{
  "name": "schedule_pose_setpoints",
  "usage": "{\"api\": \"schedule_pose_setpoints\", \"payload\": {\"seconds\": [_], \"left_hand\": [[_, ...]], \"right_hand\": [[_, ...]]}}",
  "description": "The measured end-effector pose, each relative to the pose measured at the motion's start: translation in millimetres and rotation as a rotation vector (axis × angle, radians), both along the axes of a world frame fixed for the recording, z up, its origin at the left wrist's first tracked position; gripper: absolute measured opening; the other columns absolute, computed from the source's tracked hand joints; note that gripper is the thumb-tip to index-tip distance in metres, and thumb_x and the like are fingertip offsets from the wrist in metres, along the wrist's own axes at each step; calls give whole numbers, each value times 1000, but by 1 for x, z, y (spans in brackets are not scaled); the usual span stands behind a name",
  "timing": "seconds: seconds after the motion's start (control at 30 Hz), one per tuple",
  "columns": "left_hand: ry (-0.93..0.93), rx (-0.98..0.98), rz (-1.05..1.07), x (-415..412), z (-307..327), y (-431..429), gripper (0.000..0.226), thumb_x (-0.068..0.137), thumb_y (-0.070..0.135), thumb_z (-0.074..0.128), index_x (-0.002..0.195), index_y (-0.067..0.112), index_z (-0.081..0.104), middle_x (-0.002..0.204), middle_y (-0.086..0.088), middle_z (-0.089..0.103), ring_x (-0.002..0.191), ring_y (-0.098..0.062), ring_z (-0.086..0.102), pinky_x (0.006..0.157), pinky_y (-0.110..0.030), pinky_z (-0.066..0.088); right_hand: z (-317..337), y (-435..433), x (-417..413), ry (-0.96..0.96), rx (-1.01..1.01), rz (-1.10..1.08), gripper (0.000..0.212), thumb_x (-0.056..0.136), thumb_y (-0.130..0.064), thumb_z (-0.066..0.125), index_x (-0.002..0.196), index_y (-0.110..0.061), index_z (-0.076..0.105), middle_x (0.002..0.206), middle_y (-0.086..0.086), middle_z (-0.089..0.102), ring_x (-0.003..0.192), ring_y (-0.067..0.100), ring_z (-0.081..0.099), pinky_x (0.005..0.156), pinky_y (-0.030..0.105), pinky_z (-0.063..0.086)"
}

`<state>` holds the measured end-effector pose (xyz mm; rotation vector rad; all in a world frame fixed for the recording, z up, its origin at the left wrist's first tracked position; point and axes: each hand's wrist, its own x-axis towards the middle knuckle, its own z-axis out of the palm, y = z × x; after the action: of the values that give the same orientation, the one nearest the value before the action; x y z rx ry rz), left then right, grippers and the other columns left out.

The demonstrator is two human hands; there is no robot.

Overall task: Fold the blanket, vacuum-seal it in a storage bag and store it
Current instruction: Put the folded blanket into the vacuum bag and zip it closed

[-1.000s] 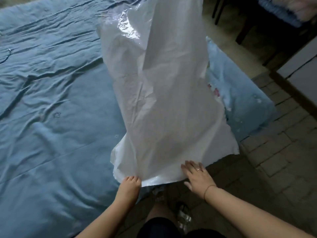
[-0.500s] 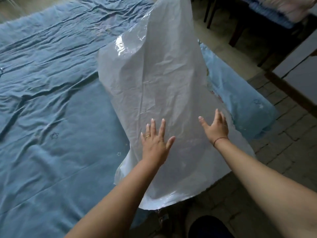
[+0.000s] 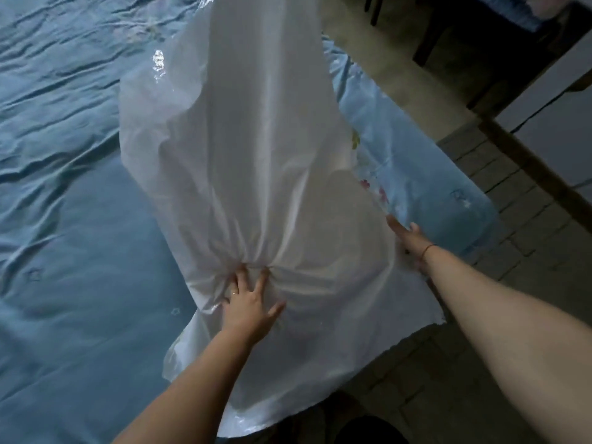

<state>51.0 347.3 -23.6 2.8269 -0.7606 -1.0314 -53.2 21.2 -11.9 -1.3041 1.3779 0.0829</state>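
We have the bag point(image 3: 256, 155) lying over the near right part of the blanket point(image 3: 80, 219), close to the blanket's near right corner. Its near edge hangs past the blanket's edge over the brick floor point(image 3: 512, 251). The blanket is spread wide and rumpled, not yet folded, and we cannot see what carries it. The bag rises puffed with air, and its far end runs out of the top of the view. Our left hand point(image 3: 250, 302) is open, fingers spread and pressing into the plastic low on the near side, where creases fan out from the tips. Our right hand point(image 3: 411, 240) is open too, laid flat at the bag's right edge, just where it meets the blanket. We judge the bag to be very light, thin and limp. It looks slick, so it may slide under a flat palm, and it traps air, so it balloons rather than lying down. It may tear if dragged by a pinch in the middle of a panel. We think it is better taken at the hem, one hand near each corner. A glossy band along the near edge may be the closure, but we cannot tell. The blanket looks soft, floppy and bulky, so we would lift it by its corners.
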Motion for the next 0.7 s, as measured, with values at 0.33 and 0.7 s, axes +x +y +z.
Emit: {"api": "schedule_pose_setpoints", "payload": {"seconds": [0.33,0.7], "left_hand": [[70,-1,12,3,-5,7,94,85,71,49,155,36,-4,160,-12,-24,149,-36,-17,117,-56,16],[241,-345,282,31,15,113,87,89,65,50,155,32,3,164,-8,-8,152,-26,-5,122,-37,3]], "right_hand": [[12,17,11,-60,152,140,72,66,-54,81,119,-13,56,100,2,67,86,19,65,78,34,55],[148,170,43,-523,158,247,16,85,2,62,94,-11,68,83,1,76,70,13,71,61,25,58]]}}
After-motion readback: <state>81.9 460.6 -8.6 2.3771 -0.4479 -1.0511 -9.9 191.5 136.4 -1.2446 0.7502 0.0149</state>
